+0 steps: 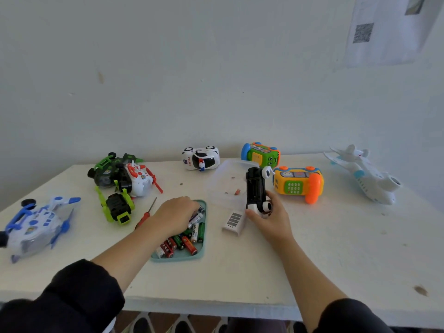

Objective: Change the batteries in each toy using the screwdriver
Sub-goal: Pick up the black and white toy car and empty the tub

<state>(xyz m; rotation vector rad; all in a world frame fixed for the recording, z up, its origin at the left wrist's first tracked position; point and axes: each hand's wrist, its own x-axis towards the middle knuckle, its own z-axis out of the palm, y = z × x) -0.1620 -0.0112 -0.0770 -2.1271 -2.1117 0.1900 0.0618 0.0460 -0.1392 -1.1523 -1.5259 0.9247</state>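
Note:
My right hand (269,218) grips a white toy car (255,188) turned belly up, its black underside and open battery bay facing me. My left hand (175,213) reaches into the teal tray (177,257) and its fingers curl over the batteries (185,241) at the tray's far end; whether they pinch one is hidden. The red-handled screwdriver (145,215) lies on the table just left of my left wrist. A white ribbed cover (234,222) lies beside my right hand.
A clear plastic lid (223,186) holds small screws behind the car. Other toys ring the table: a blue helicopter (36,224), green vehicles (115,186), a police car (200,158), two phone toys (298,182) and a white plane (365,174).

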